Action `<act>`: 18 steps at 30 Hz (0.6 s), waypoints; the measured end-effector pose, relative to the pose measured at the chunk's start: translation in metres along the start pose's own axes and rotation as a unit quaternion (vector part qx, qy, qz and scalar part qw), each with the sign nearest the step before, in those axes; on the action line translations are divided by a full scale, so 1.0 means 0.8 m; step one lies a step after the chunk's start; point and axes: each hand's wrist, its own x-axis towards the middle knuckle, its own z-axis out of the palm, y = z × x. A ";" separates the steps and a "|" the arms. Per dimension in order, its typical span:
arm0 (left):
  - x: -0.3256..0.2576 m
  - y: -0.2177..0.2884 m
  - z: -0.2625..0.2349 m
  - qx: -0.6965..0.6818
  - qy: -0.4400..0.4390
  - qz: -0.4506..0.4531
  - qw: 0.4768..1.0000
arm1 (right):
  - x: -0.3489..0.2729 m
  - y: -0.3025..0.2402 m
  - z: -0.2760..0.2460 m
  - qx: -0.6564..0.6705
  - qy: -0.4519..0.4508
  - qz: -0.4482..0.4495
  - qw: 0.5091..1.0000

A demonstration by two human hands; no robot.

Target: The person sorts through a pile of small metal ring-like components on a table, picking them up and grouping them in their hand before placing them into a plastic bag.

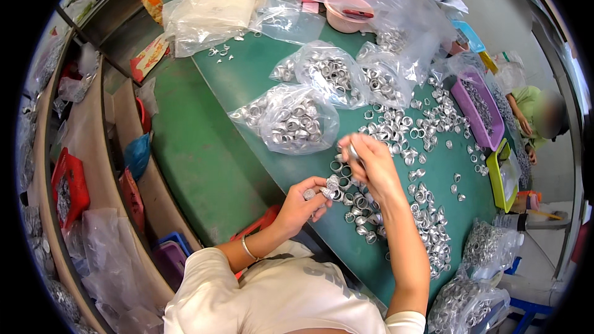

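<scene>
My left hand (300, 205) is closed over the table's near edge, its fingertips pinching silver metal rings (333, 184). Another round-topped ring (309, 193) shows against its fingers, and a bangle sits on that wrist. Just to the right and farther off, my right hand (374, 164) is raised over the pile, closed on a shiny silver ring (354, 151); part of it is hidden by the fingers. Loose rings (365, 210) lie beneath and between both hands. More rings (430, 235) spread along the table to the right of my right forearm.
Clear bags of rings (294, 120) stand beyond my hands on the green table (241, 68). A purple basket (461, 99) and a yellow-green tray (495, 173) line the right edge. Full bags (489, 244) sit at lower right. Another person (529, 108) is at far right.
</scene>
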 end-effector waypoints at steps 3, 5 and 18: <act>0.002 0.001 0.009 0.017 -0.032 -0.016 0.999 | -0.048 0.041 -0.027 0.115 0.038 0.021 0.992; 0.004 -0.003 0.017 0.022 -0.060 -0.035 0.997 | -0.075 0.067 -0.038 0.201 0.060 0.021 0.977; 0.017 -0.037 0.081 0.081 -0.179 -0.104 0.975 | -0.178 0.109 -0.075 0.306 0.129 -0.038 0.942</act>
